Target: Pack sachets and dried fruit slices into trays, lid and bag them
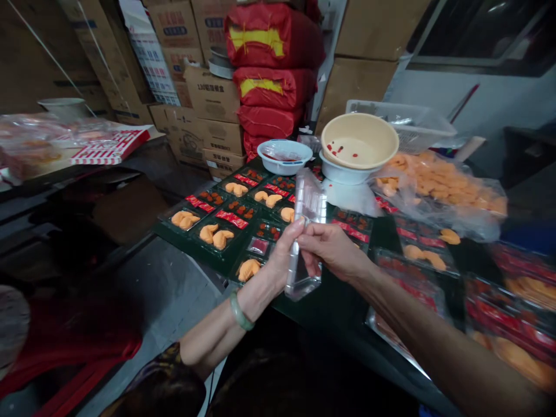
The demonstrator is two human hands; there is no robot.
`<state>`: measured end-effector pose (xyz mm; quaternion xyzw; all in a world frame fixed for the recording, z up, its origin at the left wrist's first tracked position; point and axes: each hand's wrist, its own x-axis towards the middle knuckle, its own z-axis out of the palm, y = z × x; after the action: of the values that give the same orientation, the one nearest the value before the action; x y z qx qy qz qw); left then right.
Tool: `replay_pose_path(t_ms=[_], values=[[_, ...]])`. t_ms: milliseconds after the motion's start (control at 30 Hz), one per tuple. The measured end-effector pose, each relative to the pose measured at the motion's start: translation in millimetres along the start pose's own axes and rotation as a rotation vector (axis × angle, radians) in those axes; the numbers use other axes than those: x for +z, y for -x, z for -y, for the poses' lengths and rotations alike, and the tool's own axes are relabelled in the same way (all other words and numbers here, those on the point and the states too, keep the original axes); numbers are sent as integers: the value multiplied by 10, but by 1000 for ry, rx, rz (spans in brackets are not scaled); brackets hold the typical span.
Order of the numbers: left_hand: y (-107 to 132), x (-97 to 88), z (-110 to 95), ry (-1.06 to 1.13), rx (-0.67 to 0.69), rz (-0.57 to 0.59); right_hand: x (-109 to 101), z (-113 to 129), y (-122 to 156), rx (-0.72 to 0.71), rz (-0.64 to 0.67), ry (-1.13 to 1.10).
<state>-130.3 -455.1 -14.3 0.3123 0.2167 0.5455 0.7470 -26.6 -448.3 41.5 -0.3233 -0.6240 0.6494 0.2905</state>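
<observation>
Head view: your two hands meet at a clear plastic tray point(310, 194) held above the near side of the green table point(219, 263). Its long axis points away from you, and both hands sit about midway along it, neither clearly nearer. Your left hand point(286, 249) is closed round the left side; your right hand point(328, 246) pinches the right side, fingers curled. Filled trays point(238, 236) lie left of it, apart. Whether several are nested, you cannot tell.
</observation>
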Motion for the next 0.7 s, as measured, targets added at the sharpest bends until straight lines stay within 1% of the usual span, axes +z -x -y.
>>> replay_pose_path(t_ms=[67, 133, 200, 300, 367, 467, 533, 633, 700], values=[[55, -63, 56, 49, -33, -63, 35, -83, -38, 24, 19, -107], [98, -125, 67, 59, -76, -67, 41, -134, -65, 54, 34, -158], [129, -157, 42, 49, -89, -57, 50, -137, -83, 63, 47, -167], [163, -126, -45, 19, -70, -46, 78, -66, -95, 76, 68, -128], [177, -67, -119, -15, -31, -54, 107, 20, -92, 76, 49, -58], [186, 25, -237, -37, 77, -79, 175, 170, -86, -30, -64, 104], [193, 52, -331, -31, 133, -83, 228, 253, -93, -125, -119, 154], [214, 4, -562, -37, 167, -92, 263, 319, -123, -200, -137, 50], [218, -104, -804, -121, 192, -120, 225, 323, -149, -204, -166, -74]])
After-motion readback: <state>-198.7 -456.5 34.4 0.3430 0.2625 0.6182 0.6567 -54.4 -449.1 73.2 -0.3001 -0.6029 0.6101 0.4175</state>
